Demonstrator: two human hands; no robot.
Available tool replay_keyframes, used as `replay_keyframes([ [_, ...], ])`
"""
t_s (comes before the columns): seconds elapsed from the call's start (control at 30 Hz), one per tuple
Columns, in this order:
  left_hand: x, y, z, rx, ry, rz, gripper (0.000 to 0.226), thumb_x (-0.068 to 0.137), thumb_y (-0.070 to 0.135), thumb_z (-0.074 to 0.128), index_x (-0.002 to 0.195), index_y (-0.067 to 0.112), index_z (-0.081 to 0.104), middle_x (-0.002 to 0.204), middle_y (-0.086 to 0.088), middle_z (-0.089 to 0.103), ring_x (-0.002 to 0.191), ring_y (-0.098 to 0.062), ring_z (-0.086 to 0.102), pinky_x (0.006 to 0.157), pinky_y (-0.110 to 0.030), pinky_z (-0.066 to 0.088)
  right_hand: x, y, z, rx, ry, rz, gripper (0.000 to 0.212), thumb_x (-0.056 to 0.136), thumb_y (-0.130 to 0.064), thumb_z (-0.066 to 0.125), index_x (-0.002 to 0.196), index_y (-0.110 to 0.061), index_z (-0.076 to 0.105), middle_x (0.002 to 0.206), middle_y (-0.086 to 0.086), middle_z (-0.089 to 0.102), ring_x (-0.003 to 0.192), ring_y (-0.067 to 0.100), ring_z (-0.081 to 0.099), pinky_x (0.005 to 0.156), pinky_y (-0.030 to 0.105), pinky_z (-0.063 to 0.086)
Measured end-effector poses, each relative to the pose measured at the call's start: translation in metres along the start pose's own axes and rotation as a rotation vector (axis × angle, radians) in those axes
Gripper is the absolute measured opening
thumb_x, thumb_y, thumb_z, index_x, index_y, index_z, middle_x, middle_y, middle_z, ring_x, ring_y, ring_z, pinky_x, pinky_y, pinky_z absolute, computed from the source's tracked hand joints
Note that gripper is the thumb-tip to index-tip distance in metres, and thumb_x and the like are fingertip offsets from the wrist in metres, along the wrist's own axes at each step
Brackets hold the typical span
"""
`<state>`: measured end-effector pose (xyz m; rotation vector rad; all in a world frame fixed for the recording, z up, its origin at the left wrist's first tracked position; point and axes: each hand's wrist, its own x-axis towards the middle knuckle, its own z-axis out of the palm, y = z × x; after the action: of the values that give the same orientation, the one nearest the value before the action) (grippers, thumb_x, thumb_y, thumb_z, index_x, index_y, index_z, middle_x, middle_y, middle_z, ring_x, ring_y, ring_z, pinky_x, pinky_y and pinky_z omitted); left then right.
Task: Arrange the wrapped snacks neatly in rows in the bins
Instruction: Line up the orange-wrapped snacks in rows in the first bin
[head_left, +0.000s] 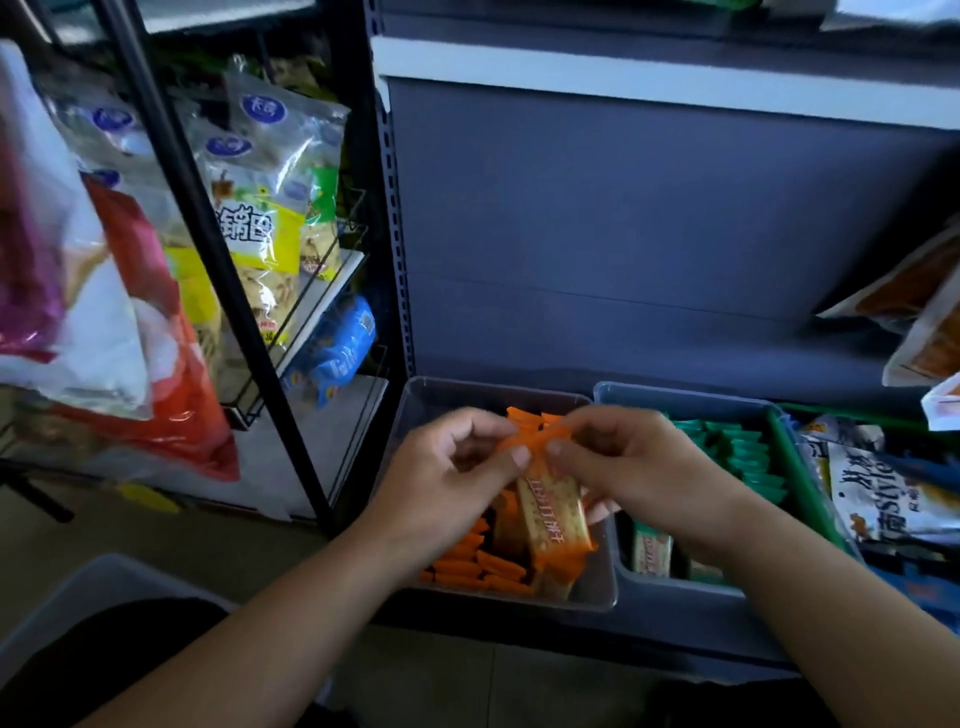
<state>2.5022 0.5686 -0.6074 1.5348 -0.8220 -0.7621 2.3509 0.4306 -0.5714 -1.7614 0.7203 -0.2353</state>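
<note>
Passing first over a pale grey tub (98, 587) at the lower left, just beside dark clothing (130, 654). Reaching forward with both bare forearms to a clear bin (597, 587) on the bottom shelf.

Gripping one orange-wrapped snack (556, 514) above that bin. Left hand (447, 467) curled, thumb and fingers pinching the crimped far end from the left. Right hand (639, 462) curled likewise, thumb on top of the same end, fingers tucked under the pack's right side. Holding the pack with its long axis running away from the body and slightly leftward, printed face up. Near crimped end pointing down toward the bin's front right corner, far end raised between the two thumbs.

Looking down into the clear bin: more orange packs (467, 566) lying in the front left part, crimped ends toward the left, a few others on edge beneath the held one.

Moving right: a blue-grey bin (675, 395) just beside the clear one, with green-wrapped packs (748, 452) in a row in its far half and one pale green pack (652, 553) near its front. Further right, a green crate (802, 473) with printed bags (872, 493).

Going left and farther back: a black wire rack (208, 234) with a yellow-and-white bag (265, 228) and a blue bag (337, 348), plus a red bag (166, 374) nearer the camera. Ending at the grey back panel (623, 234) of the shelf unit.
</note>
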Motion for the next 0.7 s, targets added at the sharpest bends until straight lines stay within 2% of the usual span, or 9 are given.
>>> replay_keyframes([
  [0.07,0.003,-0.007,0.001,-0.014,-0.01,-0.066,0.025,0.088,0.023,0.082,0.11,0.025,0.071,0.097,0.001,0.078,0.093,-0.017,0.075,0.085,-0.037,0.062,0.008,0.001,-0.004,0.071,0.062,0.015,0.01,0.099,-0.018,0.067,0.097,-0.021,0.076,0.087,0.01,0.077,0.072,0.021,0.072,0.07,0.043,0.059],
  [0.17,0.005,-0.016,0.01,0.049,-0.143,-0.118,0.03,0.081,0.022,0.088,0.106,0.025,0.072,0.098,0.001,0.077,0.093,-0.019,0.074,0.088,-0.044,0.062,0.019,0.006,-0.011,0.183,0.179,0.059,0.013,0.101,-0.017,0.063,0.104,-0.007,0.071,0.091,0.015,0.077,0.074,0.026,0.076,0.066,0.041,0.062],
  [0.27,0.01,-0.021,0.021,0.02,-0.115,-0.154,0.029,0.084,0.017,0.085,0.106,0.029,0.07,0.094,0.0,0.076,0.085,-0.018,0.073,0.081,-0.043,0.062,0.027,0.011,-0.021,0.189,0.178,0.087,0.018,0.102,-0.02,0.061,0.106,-0.004,0.069,0.09,0.013,0.078,0.078,0.028,0.077,0.066,0.036,0.06],
  [0.43,0.018,-0.018,0.026,-0.021,-0.093,-0.177,0.028,0.088,0.011,0.081,0.107,0.027,0.069,0.093,-0.005,0.075,0.075,-0.01,0.071,0.072,-0.028,0.059,0.032,0.016,-0.029,0.235,0.125,0.031,0.012,0.1,-0.014,0.064,0.109,-0.008,0.068,0.094,0.013,0.079,0.083,0.032,0.078,0.074,0.044,0.063],
  [0.53,0.02,-0.019,0.029,0.174,-0.036,-0.099,0.025,0.086,0.029,0.083,0.102,0.033,0.065,0.095,0.009,0.071,0.08,0.003,0.066,0.072,-0.022,0.057,0.033,0.018,-0.031,0.213,0.156,0.02,0.011,0.097,-0.012,0.068,0.107,-0.012,0.071,0.092,0.013,0.078,0.082,0.033,0.078,0.077,0.05,0.064],
  [0.63,0.019,-0.016,0.036,0.383,0.028,0.026,0.037,0.077,0.055,0.084,0.097,0.038,0.058,0.101,0.022,0.063,0.094,0.005,0.061,0.073,-0.019,0.051,0.034,0.02,-0.021,0.175,0.16,-0.001,0.012,0.091,-0.013,0.075,0.102,-0.018,0.077,0.091,0.019,0.075,0.083,0.04,0.075,0.076,0.057,0.063],
  [0.7,0.018,-0.013,0.038,0.392,0.068,0.056,0.042,0.074,0.058,0.085,0.09,0.034,0.054,0.095,0.022,0.063,0.087,0.004,0.061,0.067,-0.019,0.049,0.033,0.018,-0.014,0.147,0.068,-0.033,0.015,0.089,-0.018,0.078,0.102,-0.024,0.079,0.095,0.02,0.074,0.088,0.042,0.074,0.078,0.058,0.062],
])
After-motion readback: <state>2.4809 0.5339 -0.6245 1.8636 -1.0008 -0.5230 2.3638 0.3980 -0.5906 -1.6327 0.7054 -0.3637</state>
